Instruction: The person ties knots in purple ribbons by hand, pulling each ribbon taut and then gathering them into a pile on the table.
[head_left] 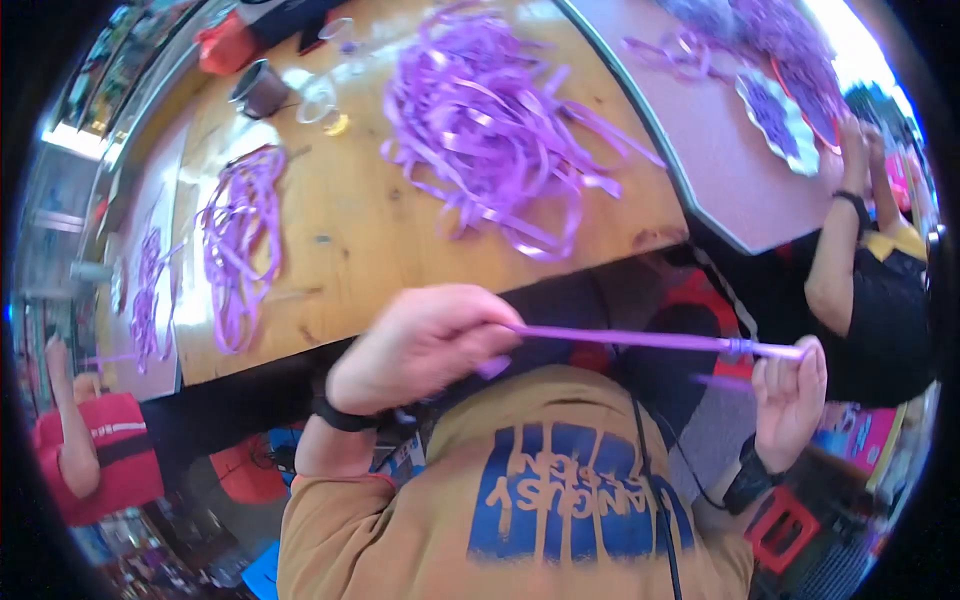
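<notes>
A narrow purple strap (630, 338) is stretched almost level between my two hands, in front of my chest. My left hand (430, 340) is closed on its left end, and a short purple tail hangs below those fingers. At the other end, my right hand (790, 400) pinches the strap between thumb and fingers. Close to the right fingertips a small darker purple piece (737, 346) sits around the strap; its exact kind is too small to tell. Beyond my hands, a big tangled pile of purple straps (480, 130) lies on the wooden table (340, 250).
A looser bundle of purple straps (240, 240) lies on the table's left. A dark cup (260, 90) and clear plastic cups (318, 100) stand farther back. At right, a person in black (860, 300) works beside a scalloped white tray (805, 155); another person in red (100, 455) sits left.
</notes>
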Demonstrator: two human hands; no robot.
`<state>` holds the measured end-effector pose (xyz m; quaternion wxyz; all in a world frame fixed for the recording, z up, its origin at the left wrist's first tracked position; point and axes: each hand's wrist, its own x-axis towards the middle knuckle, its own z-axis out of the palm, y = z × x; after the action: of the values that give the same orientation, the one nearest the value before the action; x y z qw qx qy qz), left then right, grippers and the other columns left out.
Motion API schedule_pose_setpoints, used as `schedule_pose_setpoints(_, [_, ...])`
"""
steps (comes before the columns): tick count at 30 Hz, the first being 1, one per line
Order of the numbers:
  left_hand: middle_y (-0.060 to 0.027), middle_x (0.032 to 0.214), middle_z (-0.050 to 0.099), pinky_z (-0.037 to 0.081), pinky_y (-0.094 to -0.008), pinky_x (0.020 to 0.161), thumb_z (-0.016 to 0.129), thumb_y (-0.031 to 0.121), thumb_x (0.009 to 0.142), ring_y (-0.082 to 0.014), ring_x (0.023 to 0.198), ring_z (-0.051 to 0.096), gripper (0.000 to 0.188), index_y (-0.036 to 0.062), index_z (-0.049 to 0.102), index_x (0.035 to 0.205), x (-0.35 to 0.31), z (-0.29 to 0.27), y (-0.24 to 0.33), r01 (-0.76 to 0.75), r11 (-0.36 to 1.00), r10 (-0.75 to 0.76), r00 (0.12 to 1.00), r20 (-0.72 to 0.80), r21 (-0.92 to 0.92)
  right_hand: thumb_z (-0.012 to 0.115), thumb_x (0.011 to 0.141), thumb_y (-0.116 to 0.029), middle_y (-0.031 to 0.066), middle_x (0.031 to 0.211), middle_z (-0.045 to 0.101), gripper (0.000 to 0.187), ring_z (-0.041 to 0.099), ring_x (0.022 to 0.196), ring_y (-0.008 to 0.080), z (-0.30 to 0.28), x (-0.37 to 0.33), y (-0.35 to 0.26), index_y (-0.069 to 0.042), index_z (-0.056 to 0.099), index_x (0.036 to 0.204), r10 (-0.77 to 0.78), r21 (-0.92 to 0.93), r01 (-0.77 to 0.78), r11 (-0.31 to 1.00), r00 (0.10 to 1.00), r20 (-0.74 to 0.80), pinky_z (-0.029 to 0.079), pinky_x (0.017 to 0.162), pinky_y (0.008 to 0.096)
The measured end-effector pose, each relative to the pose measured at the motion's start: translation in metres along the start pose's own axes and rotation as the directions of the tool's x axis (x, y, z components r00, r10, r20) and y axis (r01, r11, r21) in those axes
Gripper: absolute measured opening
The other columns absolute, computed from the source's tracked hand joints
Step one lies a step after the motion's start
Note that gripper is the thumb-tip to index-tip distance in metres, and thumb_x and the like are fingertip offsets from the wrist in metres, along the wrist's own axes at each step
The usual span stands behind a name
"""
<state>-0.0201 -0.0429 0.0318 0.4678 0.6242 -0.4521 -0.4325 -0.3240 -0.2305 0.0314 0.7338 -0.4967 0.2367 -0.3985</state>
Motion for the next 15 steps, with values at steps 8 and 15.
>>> schedule_pose_setpoints(8, [-0.0006, 0.067, 0.048, 0.033, -0.0219, 0.053, 0.059, 0.014, 0.085, -0.0083, 0.056, 0.042, 0.016, 0.0018, 0.054, 0.076, -0.042, -0.060, -0.042, -0.068, 0.998, 0.054, 0.893, -0.447, -0.017, 0.048, 0.092, -0.018, 0.0003, 0.062, 0.048, 0.020, 0.041, 0.052, 0.0068, 0.001, 0.000, 0.004, 0.001, 0.053, 0.088, 0.046, 0.012, -0.046, 0.999, 0.999, -0.023, 0.035, 0.051, 0.0222])
schedule_pose_setpoints(15, [0.0029, 0.059, 0.028, 0.028, -0.0225, 0.052, 0.057, 0.016, 0.088, -0.0063, 0.050, 0.029, 0.017, 0.0032, 0.052, 0.077, -0.036, -0.061, -0.055, -0.186, 0.947, 0.047, 0.887, -0.459, -0.263, 0.054, 0.090, -0.025, -0.0037, 0.054, 0.038, 0.025, 0.034, 0.047, 0.0056, -0.021, -0.015, -0.006, -0.002, 0.051, 0.082, 0.041, -0.074, -0.053, 0.996, 0.987, -0.155, 0.035, 0.050, 0.0241])
